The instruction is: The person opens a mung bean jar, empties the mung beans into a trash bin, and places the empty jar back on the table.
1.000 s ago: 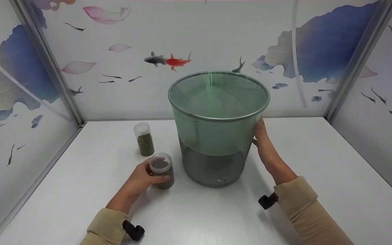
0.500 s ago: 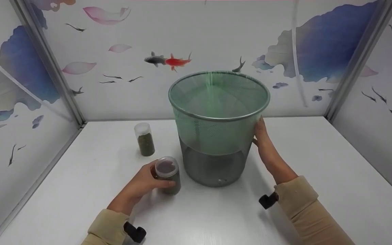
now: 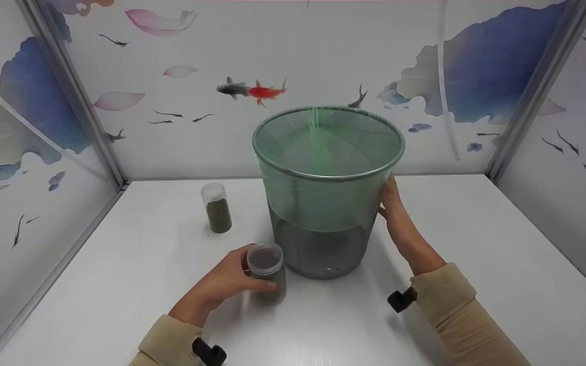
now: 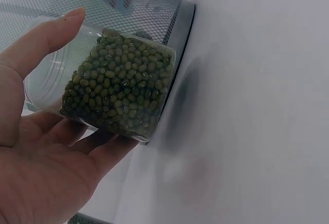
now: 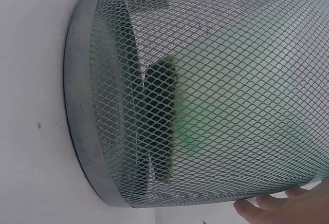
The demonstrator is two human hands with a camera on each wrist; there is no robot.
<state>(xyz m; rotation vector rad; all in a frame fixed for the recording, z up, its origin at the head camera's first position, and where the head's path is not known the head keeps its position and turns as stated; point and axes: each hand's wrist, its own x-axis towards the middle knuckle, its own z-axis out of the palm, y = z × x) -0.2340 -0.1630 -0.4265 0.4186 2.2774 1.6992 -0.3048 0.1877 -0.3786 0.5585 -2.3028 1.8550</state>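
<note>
The left hand [image 3: 229, 277] grasps a clear jar [image 3: 266, 260], thumb on the near side and fingers on the other. In the left wrist view the jar holds green beans [image 4: 121, 82], which fill its lower part. That view cuts off the hand at the left edge. The jar is located in front of the lower left part of the mesh basket [image 3: 318, 254]. Whether its base touches the table [image 3: 120, 284], or its side the basket, cannot be determined.

The right hand [image 3: 400, 226] rests against the right side of the basket, below the rim, not clenched; part of it is hidden behind the mesh wall. In the right wrist view only some fingers show, at the lower right corner, the rest being out of frame.

The basket stands upright on the table. A translucent green lining [image 3: 318, 137] covers its upper inside; how it is fastened cannot be seen. Through the mesh, the right wrist view shows a dark mass [image 5: 159, 116], too obscured to identify. A second jar [image 3: 216, 208] stands to the left, part-filled with small greenish contents, individual pieces too small to distinguish. Both sleeves [image 3: 443, 290] run out at the bottom edge.
</note>
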